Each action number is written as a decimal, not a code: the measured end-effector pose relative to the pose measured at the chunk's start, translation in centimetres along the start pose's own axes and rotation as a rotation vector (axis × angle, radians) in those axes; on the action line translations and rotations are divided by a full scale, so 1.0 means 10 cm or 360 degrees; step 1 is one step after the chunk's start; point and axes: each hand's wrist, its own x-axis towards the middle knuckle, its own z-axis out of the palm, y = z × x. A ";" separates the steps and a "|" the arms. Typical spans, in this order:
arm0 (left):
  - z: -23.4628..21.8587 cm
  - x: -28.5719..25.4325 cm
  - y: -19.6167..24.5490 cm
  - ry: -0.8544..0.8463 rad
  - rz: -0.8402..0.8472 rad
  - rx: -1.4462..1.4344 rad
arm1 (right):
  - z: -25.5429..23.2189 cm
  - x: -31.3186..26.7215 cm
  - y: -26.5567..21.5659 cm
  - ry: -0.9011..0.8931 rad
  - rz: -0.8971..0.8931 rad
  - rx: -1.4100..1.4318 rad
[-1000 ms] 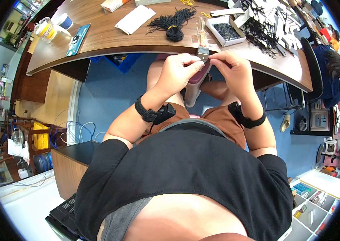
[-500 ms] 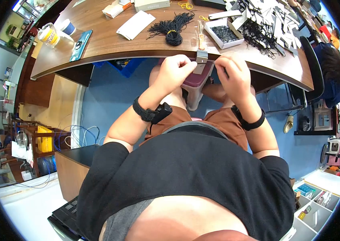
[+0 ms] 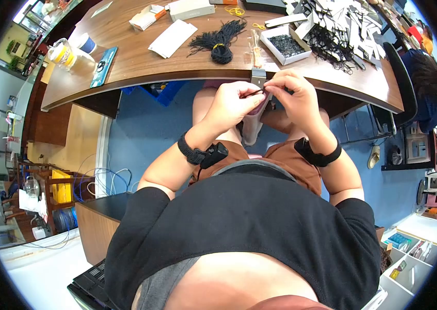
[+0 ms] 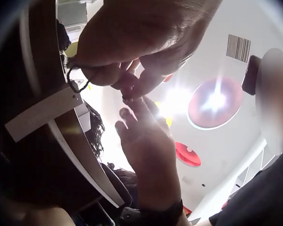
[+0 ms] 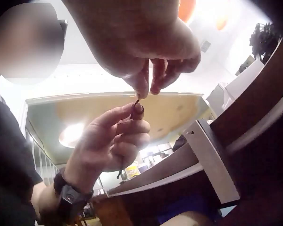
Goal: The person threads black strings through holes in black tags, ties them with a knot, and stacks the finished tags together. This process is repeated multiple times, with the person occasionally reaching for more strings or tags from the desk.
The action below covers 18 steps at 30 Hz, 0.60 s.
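Observation:
At the table's front edge in the head view, my left hand (image 3: 235, 106) and right hand (image 3: 299, 99) meet at the fingertips. Thumb and fingers of the left hand pinch a thin black cord (image 5: 137, 101), and the right fingertips pinch it close by. Part of the cord (image 4: 79, 89) curves below the left hand near the holed end of a pale tag (image 4: 42, 113); whether it passes through the hole I cannot tell. That tag (image 3: 258, 78) juts out from the table edge, just beyond the fingers.
On the table (image 3: 136, 67) lie a black cord bundle (image 3: 221, 53), a white box of small dark pieces (image 3: 285, 47), white papers (image 3: 173, 39) and a heap of tags with cords (image 3: 350, 31). A cup (image 3: 87, 43) and a plastic container (image 3: 62, 54) stand at the left.
Half a second ago the hands were apart; their fingertips have come together again, slightly nearer the body. The black cord now shows between them in the head view.

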 end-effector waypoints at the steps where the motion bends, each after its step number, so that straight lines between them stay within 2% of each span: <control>1: -0.01 -0.01 0.01 -0.0009 0.0005 0.0061 | 0.01 -0.01 0.03 -0.0038 0.0134 0.0157; 4: 0.00 -0.07 0.19 -0.0040 -0.0228 0.0108 | -0.01 0.00 0.10 -0.0240 0.0328 0.0441; 5: -0.01 -0.06 0.14 -0.0062 -0.0184 -0.0057 | -0.01 0.00 0.11 -0.0300 0.0396 0.0536; 8: -0.04 -0.04 -0.02 -0.0097 -0.0111 -0.0462 | -0.01 -0.02 0.11 -0.0332 0.0338 0.0395; 10: -0.04 -0.06 -0.03 -0.0083 -0.0138 -0.0613 | 0.01 -0.02 0.07 -0.0275 0.0139 0.0210; 11: -0.02 -0.07 -0.04 -0.0036 -0.0100 -0.0546 | 0.04 -0.02 0.04 -0.0243 0.0041 0.0117; 15: 0.10 -0.07 -0.12 0.0130 0.0129 -0.0276 | 0.08 -0.03 -0.06 -0.0211 -0.0034 -0.0265; 18: 0.13 -0.10 -0.20 0.0229 0.0227 0.0047 | 0.14 -0.07 -0.09 -0.0169 0.0092 -0.0258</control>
